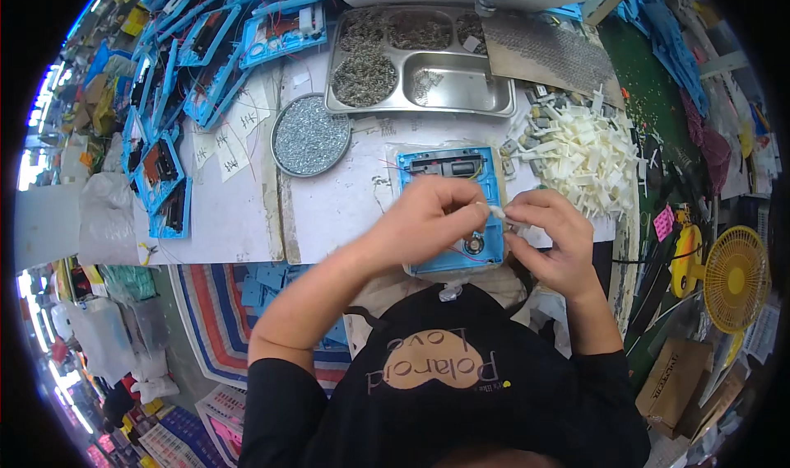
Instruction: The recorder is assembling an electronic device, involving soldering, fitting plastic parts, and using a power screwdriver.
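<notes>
Both my hands meet over a blue plastic casing (445, 263) that lies on the table right in front of me. Between their fingertips is a small white plastic part (497, 212), mostly covered by the fingers. My left hand (440, 214) pinches it from the left, thumb and forefinger together. From the right, my right hand (553, 236) grips it with thumb and forefinger, the other fingers curled. Inside the casing, a black component (448, 167) with thin red wires shows at the far end, and a round metal piece (474, 244) sits near its right side.
Right of the casing is a heap of white plastic parts (588, 151). Beyond it stands a metal compartment tray (457, 109) with small metal pieces, beside a round dish (311, 135) of tiny silvery parts. Wired blue casings (160, 172) pile up at the left. A yellow fan (735, 279) stands far right.
</notes>
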### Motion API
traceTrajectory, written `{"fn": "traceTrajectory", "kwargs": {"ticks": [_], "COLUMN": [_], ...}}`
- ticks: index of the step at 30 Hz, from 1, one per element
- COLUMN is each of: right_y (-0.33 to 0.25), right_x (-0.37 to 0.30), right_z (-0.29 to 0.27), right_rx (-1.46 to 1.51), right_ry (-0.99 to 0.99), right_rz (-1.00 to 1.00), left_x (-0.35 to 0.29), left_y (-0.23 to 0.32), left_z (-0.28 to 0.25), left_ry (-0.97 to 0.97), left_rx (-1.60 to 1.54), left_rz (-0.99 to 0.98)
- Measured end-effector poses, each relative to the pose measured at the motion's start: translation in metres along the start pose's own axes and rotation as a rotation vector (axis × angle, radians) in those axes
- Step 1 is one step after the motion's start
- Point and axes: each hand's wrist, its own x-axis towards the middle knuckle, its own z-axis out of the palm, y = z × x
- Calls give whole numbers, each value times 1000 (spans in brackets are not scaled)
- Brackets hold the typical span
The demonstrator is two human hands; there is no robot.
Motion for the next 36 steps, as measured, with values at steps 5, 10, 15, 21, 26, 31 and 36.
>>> {"fn": "traceTrajectory", "kwargs": {"ticks": [5,10,15,21,26,31,36], "right_y": [15,29,38,18,13,0,9], "right_x": [-5,-41,-95,-113,-86,-53,-34], "right_z": [7,-17,-36,-44,-29,-19,-5], "right_rx": [462,728,928,664,497,217,115], "right_ry": [248,274,343,368,153,-52,-145], "right_rz": [345,490,677,685,498,197,26], "left_x": [91,160,153,85,-5,-34,-44], "left_y": [-2,-16,-13,24,4,-19,-36], "left_z": [-95,-108,-110,-66,24,54,53], "left_ry": [565,600,645,592,335,228,246], "left_rx": [970,1547,1524,826,182,-135,-293], "left_rz": [311,10,231,288,172,-7,-78]}}
